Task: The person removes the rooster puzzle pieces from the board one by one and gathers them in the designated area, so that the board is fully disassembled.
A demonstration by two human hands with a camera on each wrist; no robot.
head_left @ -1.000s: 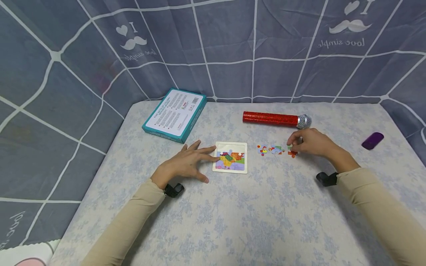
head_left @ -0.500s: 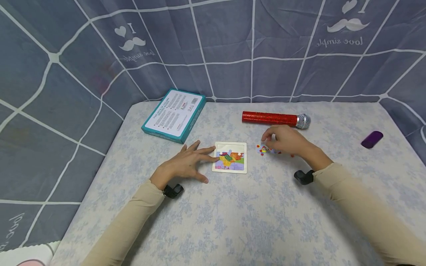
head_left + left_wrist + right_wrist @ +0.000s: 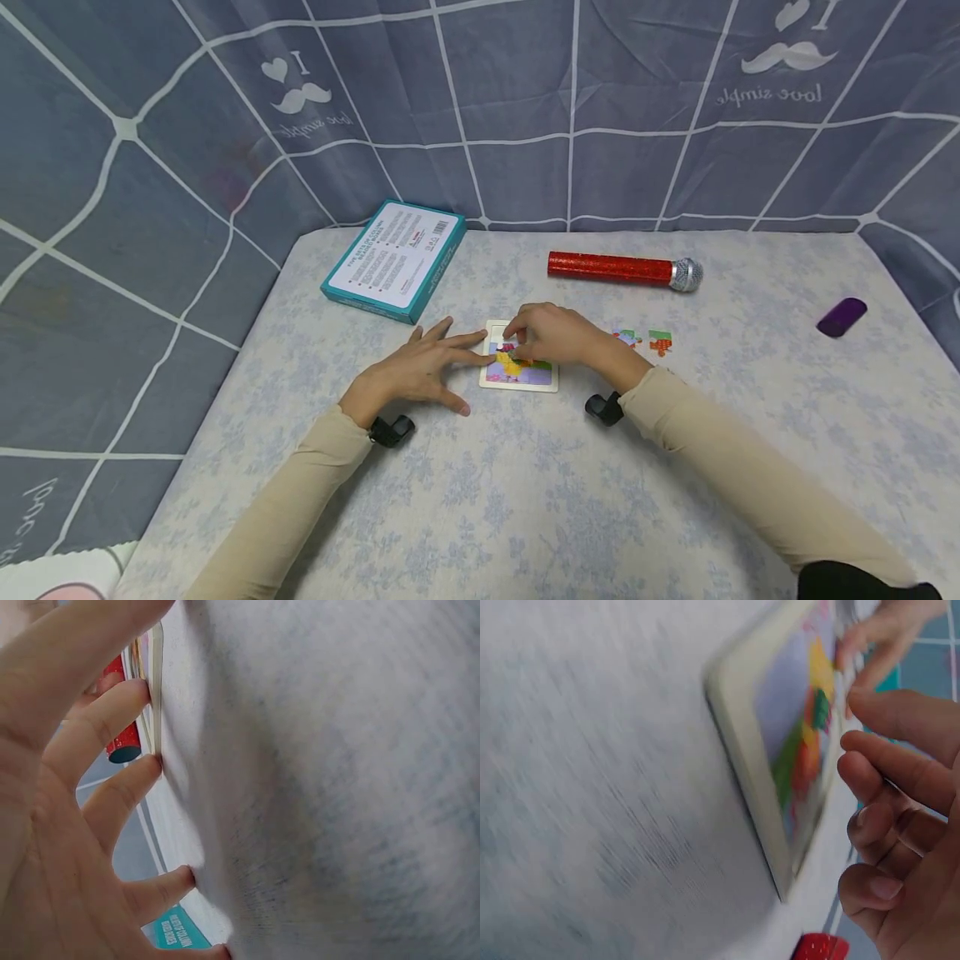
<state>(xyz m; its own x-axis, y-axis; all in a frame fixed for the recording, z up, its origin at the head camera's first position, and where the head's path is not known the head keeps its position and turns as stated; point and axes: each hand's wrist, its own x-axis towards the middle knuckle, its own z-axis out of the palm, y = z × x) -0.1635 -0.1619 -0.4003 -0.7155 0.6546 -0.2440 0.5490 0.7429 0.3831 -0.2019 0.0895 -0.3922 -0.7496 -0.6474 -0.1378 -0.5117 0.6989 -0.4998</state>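
Note:
A small square puzzle tray (image 3: 557,379) with a pale frame shows a partly filled picture of a yellow bird. My left hand (image 3: 420,367) lies spread beside it, with fingertips on its left edge; the left wrist view shows these fingers (image 3: 124,787) reaching its rim. Over the tray's upper part is my right hand (image 3: 558,333), thumb and index finger drawn close together above the picture. I cannot tell whether a piece sits between them. To the right of the hand lie two loose puzzle pieces, a bluish piece (image 3: 628,337) and a red-and-green piece (image 3: 660,342).
A red glittery microphone (image 3: 611,267) lies behind the loose pieces. At the back left is a teal-edged box (image 3: 393,254) with printed text. A purple oval object (image 3: 842,317) lies far right. Grid-patterned curtain (image 3: 517,100) borders the table's back and left.
My right hand has moved left from the loose pieces to over the tray. The leftmost loose piece, visible before, no longer shows. My left hand has stayed in place.

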